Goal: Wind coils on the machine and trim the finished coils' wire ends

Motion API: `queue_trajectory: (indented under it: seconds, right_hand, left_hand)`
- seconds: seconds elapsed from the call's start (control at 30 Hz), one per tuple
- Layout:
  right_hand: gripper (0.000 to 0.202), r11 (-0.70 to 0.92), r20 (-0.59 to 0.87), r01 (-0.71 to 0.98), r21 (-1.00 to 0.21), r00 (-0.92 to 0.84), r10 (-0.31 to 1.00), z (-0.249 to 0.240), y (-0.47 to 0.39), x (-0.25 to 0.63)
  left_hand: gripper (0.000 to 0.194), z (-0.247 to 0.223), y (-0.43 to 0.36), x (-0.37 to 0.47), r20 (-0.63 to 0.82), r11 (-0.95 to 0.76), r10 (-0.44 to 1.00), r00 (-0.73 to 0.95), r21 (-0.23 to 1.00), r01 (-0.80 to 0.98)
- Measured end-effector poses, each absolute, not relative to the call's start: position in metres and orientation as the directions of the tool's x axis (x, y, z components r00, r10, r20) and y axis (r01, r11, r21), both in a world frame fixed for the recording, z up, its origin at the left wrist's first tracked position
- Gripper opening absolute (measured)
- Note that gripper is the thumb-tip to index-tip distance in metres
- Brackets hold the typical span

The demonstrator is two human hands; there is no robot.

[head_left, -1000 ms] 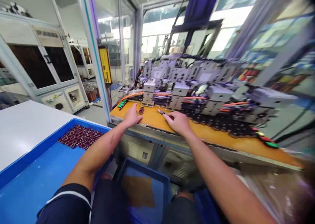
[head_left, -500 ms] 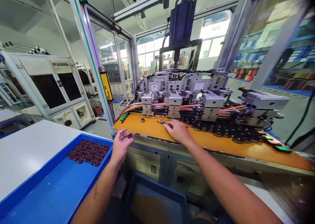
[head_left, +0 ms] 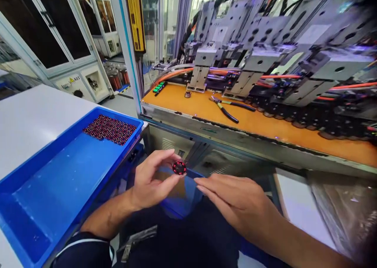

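Between the thumb and fingers of my left hand (head_left: pixel 156 178) is a small round black part with red spots (head_left: pixel 179 167), its face turned up toward me. To its right, my right hand (head_left: pixel 235 193) has its fingers pressed together and pointing at the part, a short gap away; whether something small is between its fingertips is hidden. On the orange bench top (head_left: pixel 203 108) lie pliers with black and green handles (head_left: pixel 226 112). A single small round part (head_left: pixel 187 94) sits left of them.
On the white table at left, a blue tray (head_left: pixel 44 152) holds a heap of small dark-red parts (head_left: pixel 110 129). Machine blocks (head_left: pixel 262 60) line the bench's back, with dark discs (head_left: pixel 282 113) before them. A blue bin (head_left: pixel 191 185) is below my hands.
The view has tilted down and closer. My right hand has left the pliers on the bench and come back beside my left hand, which is now in front of my body with the round part.
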State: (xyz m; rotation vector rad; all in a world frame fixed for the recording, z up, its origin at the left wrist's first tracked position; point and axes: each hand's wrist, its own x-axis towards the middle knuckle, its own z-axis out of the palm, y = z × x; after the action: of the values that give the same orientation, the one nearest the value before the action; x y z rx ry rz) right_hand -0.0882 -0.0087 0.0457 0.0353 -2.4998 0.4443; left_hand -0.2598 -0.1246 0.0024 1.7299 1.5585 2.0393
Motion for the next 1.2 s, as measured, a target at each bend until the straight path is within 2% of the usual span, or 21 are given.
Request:
queue_trajectory:
  seconds: [0.1,0.27,0.33,0.37,0.43,0.5,0.53,0.6,0.7,0.8,0.93,1.03,1.1,1.2]
  right_hand:
    - [0.022,0.936,0.539,-0.147,-0.321,-0.840,0.053,0.036,-0.011,-0.078]
    - [0.036,0.884,0.491,-0.249,-0.396,-0.871,-0.025,0.029,-0.018,-0.064]
    - [0.027,0.836,0.480,-0.243,-0.493,-0.877,0.028,0.030,-0.016,-0.066]
    - [0.026,0.792,0.469,-0.213,-0.573,-0.877,0.103,0.031,-0.014,-0.070]
    - [0.031,0.606,0.412,-0.142,-0.783,-0.848,0.333,0.032,-0.009,-0.081]
    - [0.030,0.290,0.250,-0.105,-0.951,-0.814,0.525,0.029,-0.008,-0.094]
    - [0.029,0.123,0.159,-0.108,-0.986,-0.811,0.563,0.027,-0.009,-0.101]
    - [0.030,-0.128,0.039,-0.133,-0.983,-0.826,0.562,0.018,-0.016,-0.110]
    - [0.034,-0.300,-0.007,-0.204,-0.932,-0.817,0.576,0.003,-0.028,-0.112]
    - [0.030,-0.341,-0.016,-0.231,-0.911,-0.807,0.590,-0.004,-0.031,-0.106]
    - [0.016,-0.310,0.006,-0.217,-0.926,-0.827,0.562,0.000,-0.025,-0.101]
    - [0.018,-0.322,0.025,-0.244,-0.915,-0.829,0.558,-0.001,-0.025,-0.098]
    - [0.022,-0.318,0.028,-0.246,-0.916,-0.828,0.559,-0.004,-0.026,-0.093]
    - [0.021,-0.243,0.031,-0.195,-0.950,-0.835,0.549,-0.003,-0.021,-0.084]
  left_hand:
    - [0.073,0.003,-0.122,-0.259,0.690,-0.504,0.595,-0.411,0.719,0.478]
    - [0.067,0.005,-0.120,-0.261,0.542,-0.482,0.675,-0.500,0.838,0.256]
    - [0.065,0.005,-0.121,-0.260,0.550,-0.482,0.681,-0.483,0.834,0.270]
    - [0.065,0.005,-0.122,-0.258,0.566,-0.482,0.680,-0.466,0.824,0.297]
    - [0.066,0.005,-0.123,-0.255,0.603,-0.488,0.674,-0.427,0.797,0.356]
    - [0.070,0.004,-0.123,-0.250,0.632,-0.505,0.679,-0.374,0.771,0.388]
    - [0.072,0.003,-0.123,-0.249,0.641,-0.515,0.684,-0.349,0.763,0.390]
    - [0.075,0.002,-0.123,-0.247,0.643,-0.534,0.696,-0.320,0.761,0.369]
    - [0.076,-0.001,-0.122,-0.247,0.600,-0.514,0.717,-0.356,0.799,0.312]
    - [0.077,-0.002,-0.122,-0.250,0.612,-0.535,0.711,-0.346,0.791,0.298]
    - [0.081,-0.002,-0.120,-0.249,0.661,-0.588,0.710,-0.245,0.747,0.310]
    - [0.081,0.000,-0.120,-0.247,0.626,-0.585,0.746,-0.227,0.779,0.227]
    - [0.074,0.002,-0.121,-0.246,0.555,-0.547,0.796,-0.243,0.831,0.102]
    - [0.051,0.006,-0.121,-0.248,0.458,-0.480,0.864,-0.210,0.875,-0.064]
